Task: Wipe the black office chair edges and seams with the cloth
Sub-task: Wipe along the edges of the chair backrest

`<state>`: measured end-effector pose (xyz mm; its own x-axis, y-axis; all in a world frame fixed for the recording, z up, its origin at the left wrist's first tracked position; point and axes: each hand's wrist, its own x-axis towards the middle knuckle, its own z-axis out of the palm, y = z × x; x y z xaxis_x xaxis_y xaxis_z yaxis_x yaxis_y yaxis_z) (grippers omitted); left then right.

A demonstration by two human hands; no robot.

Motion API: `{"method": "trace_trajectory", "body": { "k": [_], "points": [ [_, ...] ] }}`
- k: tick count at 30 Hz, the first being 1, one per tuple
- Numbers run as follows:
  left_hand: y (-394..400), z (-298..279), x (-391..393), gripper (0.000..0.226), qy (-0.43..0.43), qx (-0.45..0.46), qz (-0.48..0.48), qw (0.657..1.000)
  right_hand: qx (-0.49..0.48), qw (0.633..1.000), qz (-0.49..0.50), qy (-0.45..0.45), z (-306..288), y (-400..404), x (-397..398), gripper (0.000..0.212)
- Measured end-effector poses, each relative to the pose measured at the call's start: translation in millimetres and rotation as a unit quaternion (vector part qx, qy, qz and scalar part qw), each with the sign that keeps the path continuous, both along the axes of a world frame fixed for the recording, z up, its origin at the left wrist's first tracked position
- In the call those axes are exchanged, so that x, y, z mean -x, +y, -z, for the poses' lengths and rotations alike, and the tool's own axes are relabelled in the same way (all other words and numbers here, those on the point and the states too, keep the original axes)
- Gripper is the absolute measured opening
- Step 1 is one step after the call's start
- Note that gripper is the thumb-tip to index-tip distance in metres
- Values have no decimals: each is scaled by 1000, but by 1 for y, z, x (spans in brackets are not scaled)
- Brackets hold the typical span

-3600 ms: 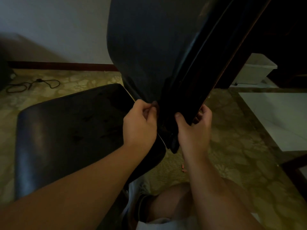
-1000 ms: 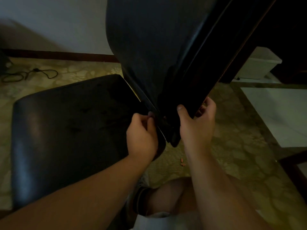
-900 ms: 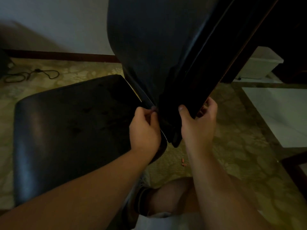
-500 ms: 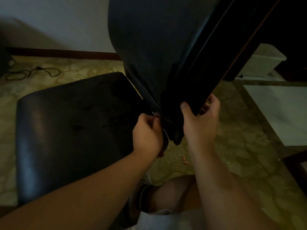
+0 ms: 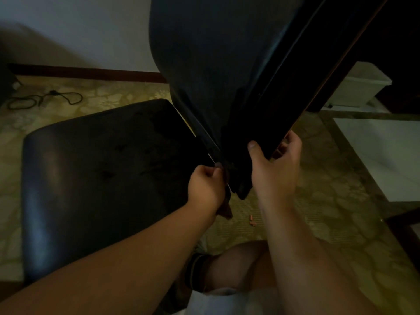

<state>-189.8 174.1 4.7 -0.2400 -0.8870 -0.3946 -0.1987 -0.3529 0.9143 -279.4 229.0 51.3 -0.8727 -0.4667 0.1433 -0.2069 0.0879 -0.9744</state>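
Black padded leather chair backrest (image 5: 211, 64) fills far centre, its edge seam (image 5: 205, 137) slanting down from far left to the near corner. Right hand (image 5: 276, 169) clamps that corner, thumb on top. Left hand (image 5: 205, 188), fisted at the seam's foot, nearer. Cloth unseen, presumably inside the fist; dim light blurs detail.

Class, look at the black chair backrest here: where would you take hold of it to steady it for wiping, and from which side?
Grip the narrow lower end of the backrest, coming from below on the right, as the right hand does: thumb on the front face, fingers curled behind the edge. There the panel tapers to a graspable width. That leaves the left hand to work at the seam; the cloth itself is not clearly visible.
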Motion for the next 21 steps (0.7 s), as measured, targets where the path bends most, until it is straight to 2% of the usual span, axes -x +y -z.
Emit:
{"method": "trace_trajectory", "body": {
  "k": [2, 4, 9, 14, 18, 21],
  "points": [
    [-2, -7, 3, 17, 30, 6, -7, 999, 1, 1000, 6, 4, 0, -1, 0, 61],
    [2, -15, 6, 15, 49, 45, 25, 997, 4, 1000, 12, 9, 0, -2, 0, 61],
    [24, -14, 4, 16, 7, 75, 148, 986, 9, 1000, 9, 6, -1, -1, 0, 60],
    [17, -7, -6, 16, 27, -5, 17, 999, 7, 1000, 8, 4, 1, 0, -1, 61],
    [17, -14, -12, 12, 63, -34, -2, 997, -8, 997, 73, -3, 10, 5, -11, 72],
    [22, -21, -16, 9, 124, -80, -10, 989, -21, 993, 105, -57, 13, 13, -19, 40]
  ]
}}
